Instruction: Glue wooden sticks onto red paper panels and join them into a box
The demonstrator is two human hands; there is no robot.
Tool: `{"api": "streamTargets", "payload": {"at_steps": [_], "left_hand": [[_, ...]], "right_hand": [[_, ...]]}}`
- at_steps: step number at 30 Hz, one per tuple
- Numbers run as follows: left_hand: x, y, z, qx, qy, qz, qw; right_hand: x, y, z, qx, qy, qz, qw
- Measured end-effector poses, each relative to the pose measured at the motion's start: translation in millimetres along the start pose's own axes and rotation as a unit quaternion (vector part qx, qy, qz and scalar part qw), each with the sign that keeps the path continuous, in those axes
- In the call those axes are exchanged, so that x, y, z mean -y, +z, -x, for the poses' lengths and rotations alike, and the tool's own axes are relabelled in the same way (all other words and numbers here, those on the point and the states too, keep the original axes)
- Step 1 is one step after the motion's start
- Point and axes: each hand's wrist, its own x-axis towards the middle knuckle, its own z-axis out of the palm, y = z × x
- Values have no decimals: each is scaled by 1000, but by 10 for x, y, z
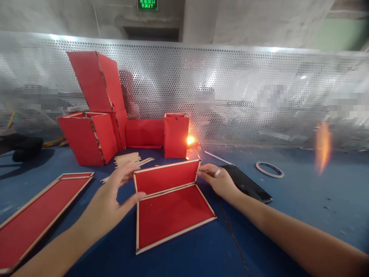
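A red panel (175,215) edged with pale wooden sticks is folded into two joined sections, the near one lying flat and the far one standing tilted up. At its left end is my left hand (117,192), thumb on the front near the fold and fingers by the upper corner, partly hidden behind it. My right hand (221,182) pinches the right edge of the raised section between thumb and fingers. A white band circles one finger of that hand. Behind my left hand lies a pile of thin wooden sticks (127,158).
Red boxes (86,138) stand at the back left, with another red box (176,136) near a bright flame (190,140). A framed red panel (37,211) lies left. A black phone (245,182) and tape roll (269,170) lie right. A perforated metal screen (230,77) stands behind.
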Motion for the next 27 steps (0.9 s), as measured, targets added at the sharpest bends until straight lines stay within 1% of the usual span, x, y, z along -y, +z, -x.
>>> {"api": "streamTargets", "payload": {"at_steps": [2,3,5,7,12,14,24,27], "left_hand": [[39,37,125,29,-5,-13,999],[58,53,193,59,-27,-12,998],[84,67,307,92,-70,-7,993],[83,51,363,106,-94,-6,990],[14,-45,295,127,-93,8,987],[-7,-65,267,143,-109,7,984],[-7,-69,273,195,-169,-25,966],[-5,-76,262,198,-170,-46,964]], "right_hand": [[-1,3,-1,1,-2,-1,1000],[-1,3,-1,2,-2,-2,1000],[0,3,-1,3,-3,-3,1000],[-2,2,-4,3,-3,-2,1000],[-10,-1,-12,4,3,-2,1000],[-15,2,-12,4,4,-1,1000],[-21,13,-14,0,13,1,1000],[-2,14,-8,2,17,-3,1000]]}}
